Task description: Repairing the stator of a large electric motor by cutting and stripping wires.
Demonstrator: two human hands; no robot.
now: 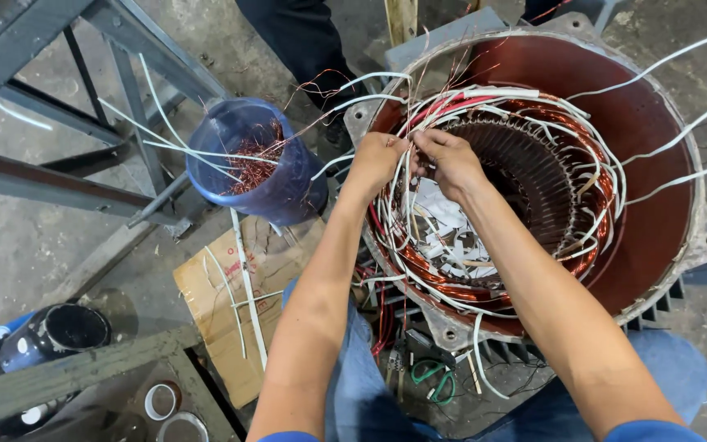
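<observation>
Fingers [394, 150] of left hand [376, 160] and right hand [450, 160] pinched on white sleeved leads [419, 123] at motor stator [656, 131] rim; copper windings [443, 282] seated, leads mostly loose, untied.

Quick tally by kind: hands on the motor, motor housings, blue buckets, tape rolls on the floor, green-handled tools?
Hands at the wires: 2, left hand and right hand
Motor housing: 1
Blue bucket with copper scraps: 1
Tape rolls: 2, one and a second at the bottom edge
Green-handled tool: 1
Total: 7
</observation>
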